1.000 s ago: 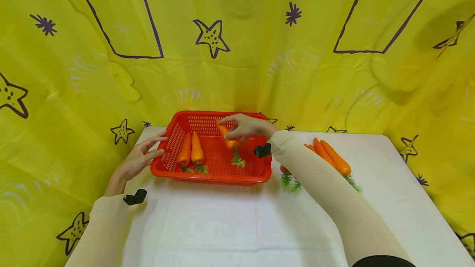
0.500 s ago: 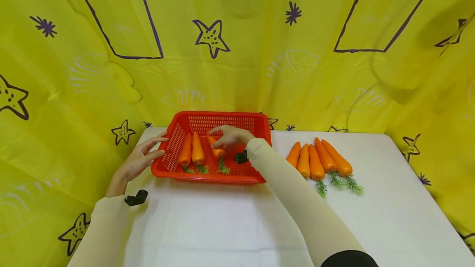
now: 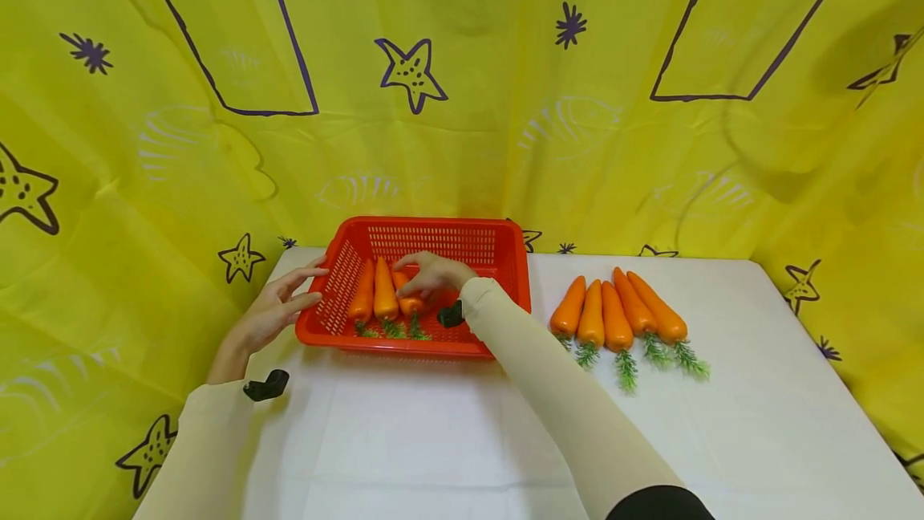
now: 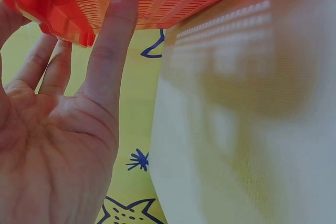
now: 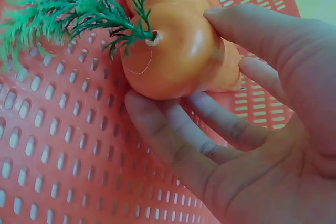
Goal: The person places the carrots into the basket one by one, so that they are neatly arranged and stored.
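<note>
A red plastic basket [image 3: 433,222] with slotted walls stands on the white table. My left hand [image 3: 269,313] touches its left end; in the left wrist view, one straight finger [image 4: 107,51] lies against the outer wall below the rim. Inside the basket, my right hand [image 3: 437,273] holds an orange carrot [image 5: 168,51] with green leafy top low over the floor, thumb on one side and fingers under the other. Left of it lie two more carrots, the nearer one [image 3: 386,299] right beside the held carrot and the other [image 3: 362,299] along the basket's left wall.
Several carrots [image 3: 616,319] lie fanned out on the white table [image 3: 404,432], right of the basket, leafy ends toward me. A yellow curtain [image 3: 476,143] with dark drawings hangs behind the table and along both sides.
My right hand has carried the carrot leftward and down inside the basket, up to the two others. The right forearm has moved off the carrots on the table. My left hand stays put.
</note>
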Demonstrator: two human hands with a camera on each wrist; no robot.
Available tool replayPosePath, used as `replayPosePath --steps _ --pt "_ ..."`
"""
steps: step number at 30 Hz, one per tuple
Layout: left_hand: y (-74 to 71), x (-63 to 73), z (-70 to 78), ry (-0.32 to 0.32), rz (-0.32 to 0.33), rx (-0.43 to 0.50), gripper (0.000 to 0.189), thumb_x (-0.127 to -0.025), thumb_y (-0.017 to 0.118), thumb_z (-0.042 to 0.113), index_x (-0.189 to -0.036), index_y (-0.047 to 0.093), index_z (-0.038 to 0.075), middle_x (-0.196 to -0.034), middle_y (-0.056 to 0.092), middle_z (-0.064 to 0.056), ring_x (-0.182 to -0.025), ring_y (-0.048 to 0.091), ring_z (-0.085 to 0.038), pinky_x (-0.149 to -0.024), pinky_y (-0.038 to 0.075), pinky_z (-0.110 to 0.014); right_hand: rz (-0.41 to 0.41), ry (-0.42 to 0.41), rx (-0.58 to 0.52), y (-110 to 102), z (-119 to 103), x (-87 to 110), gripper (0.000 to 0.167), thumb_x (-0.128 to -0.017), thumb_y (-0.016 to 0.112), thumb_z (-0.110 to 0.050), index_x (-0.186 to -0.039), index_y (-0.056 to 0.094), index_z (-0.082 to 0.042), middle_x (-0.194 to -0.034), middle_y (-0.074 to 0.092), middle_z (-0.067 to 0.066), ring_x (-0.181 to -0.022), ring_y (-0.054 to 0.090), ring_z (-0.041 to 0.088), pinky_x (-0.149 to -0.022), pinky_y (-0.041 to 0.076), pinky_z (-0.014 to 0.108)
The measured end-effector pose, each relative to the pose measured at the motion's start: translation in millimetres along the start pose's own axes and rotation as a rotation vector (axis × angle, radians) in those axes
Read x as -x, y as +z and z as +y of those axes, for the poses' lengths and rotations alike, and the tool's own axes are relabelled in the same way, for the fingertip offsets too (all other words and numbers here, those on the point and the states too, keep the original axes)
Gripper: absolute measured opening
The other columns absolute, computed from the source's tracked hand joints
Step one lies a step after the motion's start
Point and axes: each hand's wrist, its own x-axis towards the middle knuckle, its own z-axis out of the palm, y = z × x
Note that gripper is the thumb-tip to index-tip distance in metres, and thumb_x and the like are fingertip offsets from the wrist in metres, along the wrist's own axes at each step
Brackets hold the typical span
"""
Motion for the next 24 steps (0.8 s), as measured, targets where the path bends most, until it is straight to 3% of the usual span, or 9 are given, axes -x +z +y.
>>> replayPosePath --steps 7,17,24 --pt "0.1 -0.2 -0.1 0.003 -0.002 -0.005 0.045 -0.105 0.058 0.009 -0.146 0.045 -0.003 -0.172 0.015 -0.007 -0.154 0.012 -0.041 -0.095 0.053 -0.025 0.029 0.015 -0.02 5.8 -2.3 4.0 0.064 -0.091 0.08 -0.017 -0.148 0.053 -0.012 -0.148 0.048 0.015 -0.086 0.066 0.023 -0.089 0.055 0.035" --pt "1.3 1.0 2.1 -0.008 -0.001 0.004 0.045 -0.105 0.057 0.009 -0.147 0.044 -0.004 -0.172 0.014 -0.008 -0.153 0.013 -0.042 -0.094 0.054 -0.026 0.016 0.045 -0.046 7.3 -1.8 2.1 0.063 -0.092 0.08 -0.019 -0.148 0.052 -0.015 -0.114 0.059 0.01 -0.079 0.059 0.022 -0.077 0.059 0.039" --pt "0.9 0.3 1.6 -0.007 -0.003 0.004 0.046 -0.105 0.057 0.009 -0.147 0.044 -0.004 -0.172 0.014 -0.007 -0.153 0.012 -0.042 -0.094 0.054 -0.026 -0.009 0.031 -0.027 4.1 -0.1 2.6 0.065 -0.092 0.079 -0.021 -0.15 0.05 -0.015 -0.132 0.058 0.013 -0.085 0.064 0.023 -0.084 0.059 0.041"
